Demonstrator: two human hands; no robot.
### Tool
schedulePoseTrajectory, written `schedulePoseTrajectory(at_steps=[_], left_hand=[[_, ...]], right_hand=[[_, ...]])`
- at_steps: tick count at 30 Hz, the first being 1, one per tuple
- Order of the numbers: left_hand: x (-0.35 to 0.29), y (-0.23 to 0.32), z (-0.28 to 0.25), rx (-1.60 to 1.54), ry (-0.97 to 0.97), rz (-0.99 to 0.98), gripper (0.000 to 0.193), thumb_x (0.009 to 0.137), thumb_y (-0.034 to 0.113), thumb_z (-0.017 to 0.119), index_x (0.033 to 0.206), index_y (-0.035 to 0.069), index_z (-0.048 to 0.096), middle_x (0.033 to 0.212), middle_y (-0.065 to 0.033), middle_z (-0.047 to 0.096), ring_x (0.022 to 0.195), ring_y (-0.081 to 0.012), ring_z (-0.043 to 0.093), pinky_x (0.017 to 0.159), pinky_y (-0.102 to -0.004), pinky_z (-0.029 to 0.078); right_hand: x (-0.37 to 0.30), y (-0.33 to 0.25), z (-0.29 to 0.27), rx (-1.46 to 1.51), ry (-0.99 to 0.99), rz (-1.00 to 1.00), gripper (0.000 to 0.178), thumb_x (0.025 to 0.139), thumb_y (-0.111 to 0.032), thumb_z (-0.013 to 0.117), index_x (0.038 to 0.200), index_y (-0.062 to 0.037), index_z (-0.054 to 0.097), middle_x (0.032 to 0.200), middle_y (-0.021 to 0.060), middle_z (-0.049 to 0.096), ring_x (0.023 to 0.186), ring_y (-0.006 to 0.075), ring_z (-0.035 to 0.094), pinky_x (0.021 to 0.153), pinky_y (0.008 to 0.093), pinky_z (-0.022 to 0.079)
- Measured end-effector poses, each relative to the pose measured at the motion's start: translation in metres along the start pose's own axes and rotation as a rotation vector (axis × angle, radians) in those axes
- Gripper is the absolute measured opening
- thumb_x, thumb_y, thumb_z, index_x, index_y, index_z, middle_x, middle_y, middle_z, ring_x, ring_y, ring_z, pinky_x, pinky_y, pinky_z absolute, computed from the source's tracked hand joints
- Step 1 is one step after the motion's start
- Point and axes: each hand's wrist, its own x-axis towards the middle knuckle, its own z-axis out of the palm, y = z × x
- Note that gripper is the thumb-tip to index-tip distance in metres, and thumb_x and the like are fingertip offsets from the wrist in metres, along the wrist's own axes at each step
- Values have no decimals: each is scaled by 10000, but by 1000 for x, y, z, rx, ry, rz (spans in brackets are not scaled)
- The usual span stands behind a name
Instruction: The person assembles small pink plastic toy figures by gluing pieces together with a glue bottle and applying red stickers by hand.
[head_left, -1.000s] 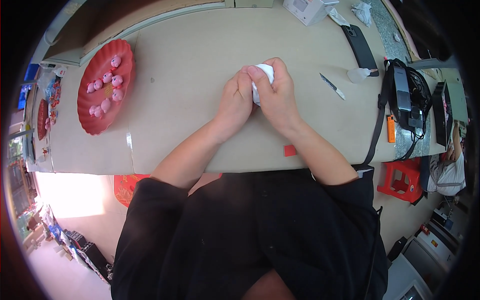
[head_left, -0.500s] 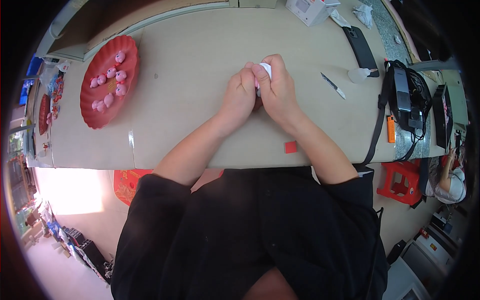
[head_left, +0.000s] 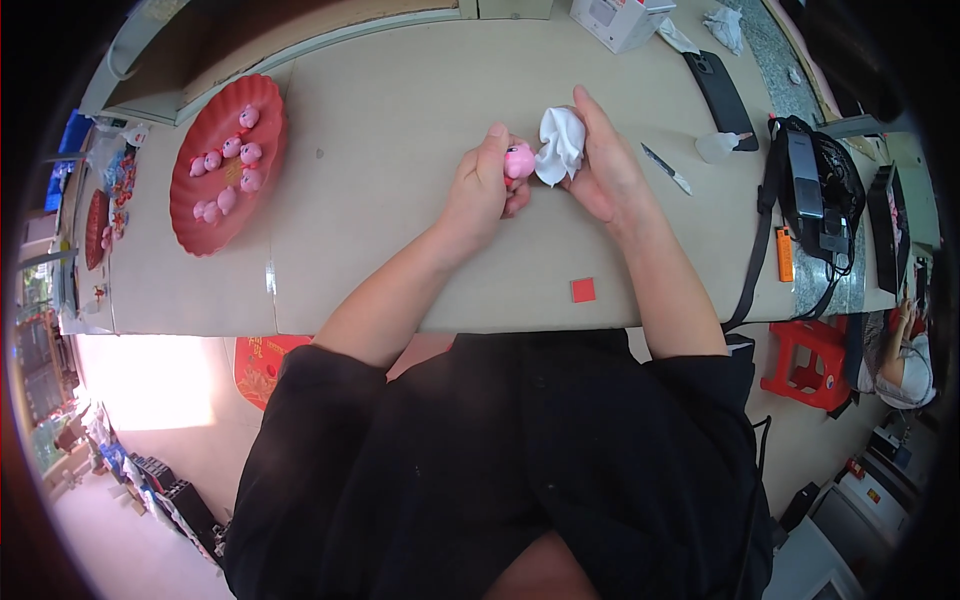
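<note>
the left hand (head_left: 480, 190) is closed around a small pink figurine (head_left: 518, 161) above the middle of the table (head_left: 400, 100), its thumb along the near side and the rounded face turned out. the right hand (head_left: 605, 170) stands just beside it, thumb stretched up, with a crumpled white cloth (head_left: 560, 147) against its palm (how firmly the fingers grip it is hidden). the figurine looks light and fairly stiff, its smooth surface perhaps slippery; the round body seems the safest hold, sparing any small parts. the cloth looks soft, limp and nearly weightless, best gathered in a bunch. the pale tabletop looks smooth and hard. to the left, a red scalloped tray (head_left: 200, 235) bears similar pink figures (head_left: 251, 154). near the right forearm lies a red square (head_left: 583, 290); farther right are a thin knife (head_left: 667, 170), a translucent bottle (head_left: 715, 148) and a dark phone (head_left: 720, 98). a red stool (head_left: 808, 365) stands below the table's right end.
</note>
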Motion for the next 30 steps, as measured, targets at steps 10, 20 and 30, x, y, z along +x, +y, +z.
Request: schedulePoseTrajectory(at_steps=[10, 20, 30], left_hand=[[1, -1, 0, 137, 35, 31, 470, 939, 377, 224, 746, 34, 481, 604, -13, 432, 485, -88, 388, 435, -238, 324], [0, -6, 5, 314, 58, 138, 447, 944, 346, 198, 753, 39, 460, 564, -4, 420, 447, -81, 349, 404, -230, 293], [7, -12, 5, 359, 181, 383, 443, 946, 321, 214, 748, 22, 473, 573, -6, 434, 456, -83, 360, 415, -243, 319]], right_hand=[[-5, 30, 9, -1230, 51, -1051, 281, 852, -248, 509, 653, -50, 514, 497, 62, 486, 464, 199, 507, 435, 311, 404], [22, 14, 16, -1125, 160, -415, 326, 847, -245, 492, 625, -7, 486, 531, 108, 489, 482, 150, 445, 462, 312, 371], [-2, 25, 25, -1443, 221, -867, 307, 857, -241, 450, 662, -14, 519, 600, 167, 546, 564, 295, 539, 518, 377, 421]])
